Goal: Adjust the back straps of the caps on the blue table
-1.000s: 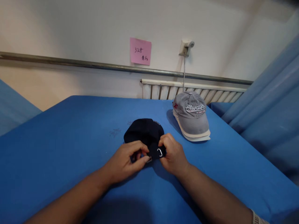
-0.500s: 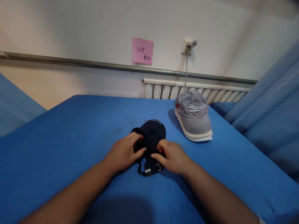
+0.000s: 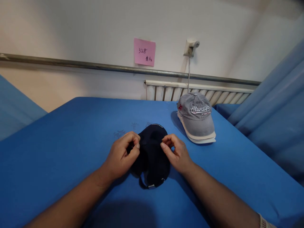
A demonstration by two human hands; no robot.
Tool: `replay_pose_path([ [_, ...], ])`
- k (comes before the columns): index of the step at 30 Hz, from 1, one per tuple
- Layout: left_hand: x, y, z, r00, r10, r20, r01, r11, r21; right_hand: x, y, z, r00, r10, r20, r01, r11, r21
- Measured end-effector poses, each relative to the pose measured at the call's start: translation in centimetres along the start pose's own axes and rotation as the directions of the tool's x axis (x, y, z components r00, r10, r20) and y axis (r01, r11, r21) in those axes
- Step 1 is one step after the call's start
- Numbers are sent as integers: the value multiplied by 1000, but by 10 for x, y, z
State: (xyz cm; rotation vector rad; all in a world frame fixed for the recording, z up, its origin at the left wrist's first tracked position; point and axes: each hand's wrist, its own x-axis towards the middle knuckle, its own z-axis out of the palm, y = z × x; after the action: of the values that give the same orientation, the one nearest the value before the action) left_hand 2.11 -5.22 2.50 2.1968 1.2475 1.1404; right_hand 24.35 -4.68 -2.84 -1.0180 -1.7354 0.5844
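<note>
A dark navy cap lies on the blue table in front of me, its back strap and metal buckle facing me. My left hand pinches the cap's left side, fingers curled closed. On the opposite side, my right hand pinches the fabric between thumb and fingers. The brim points away from me.
A grey cap with "Always" lettering sits stacked on lighter caps at the back right of the table. Behind it are a white radiator, a metal wall rail, a pink note and blue fabric at right.
Both hands moved from the strap and buckle at the cap's back up to its sides. The cap has been laid flatter, with the strap now free near me.
</note>
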Motion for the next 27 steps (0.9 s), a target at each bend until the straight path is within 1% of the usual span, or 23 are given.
replay_pose_path([
  [2,0,3,0,996,-81,29,83,990,-110,0,0,0,997,-65,29,64,998,24],
  [4,2,3,2,985,-150,87,166,964,-209,0,-1,3,992,-99,80,98,995,13],
  [6,3,2,4,977,-184,105,206,941,-268,-1,-1,6,989,-85,118,86,996,-3],
  [7,3,2,5,979,-189,79,204,940,-272,-2,-1,8,991,-61,121,61,998,-2],
  [9,3,0,4,986,-162,-40,150,966,-210,-2,1,10,997,16,75,-18,1000,20],
  [10,2,-1,3,989,-115,-91,102,985,-141,-2,2,11,997,64,32,-65,997,42],
  [11,1,-1,2,993,-45,-111,39,998,-56,-2,4,12,993,112,-20,-110,991,73],
  [12,0,0,1,995,40,-96,-37,999,33,-2,5,12,986,155,-67,-147,983,109],
  [14,-4,2,2,983,182,21,-182,964,194,-2,7,12,968,211,-138,-187,967,171],
  [15,-6,4,4,972,215,93,-233,937,262,-2,8,13,962,225,-158,-193,962,193],
  [17,-9,8,9,956,205,210,-274,880,387,-3,7,13,957,232,-176,-192,957,219],
  [19,-11,9,15,950,153,272,-272,834,480,-3,6,14,953,232,-196,-184,955,233],
  [21,-12,8,17,950,139,280,-268,823,501,-3,5,13,948,234,-216,-181,954,241],
  [22,-12,7,16,950,155,270,-273,833,482,-3,5,13,945,235,-226,-180,954,240],
  [24,-12,6,11,945,238,225,-312,864,395,-1,7,11,940,235,-246,-176,955,240],
  [27,-12,5,0,914,390,110,-405,878,256,2,12,7,928,236,-289,-165,954,251],
])
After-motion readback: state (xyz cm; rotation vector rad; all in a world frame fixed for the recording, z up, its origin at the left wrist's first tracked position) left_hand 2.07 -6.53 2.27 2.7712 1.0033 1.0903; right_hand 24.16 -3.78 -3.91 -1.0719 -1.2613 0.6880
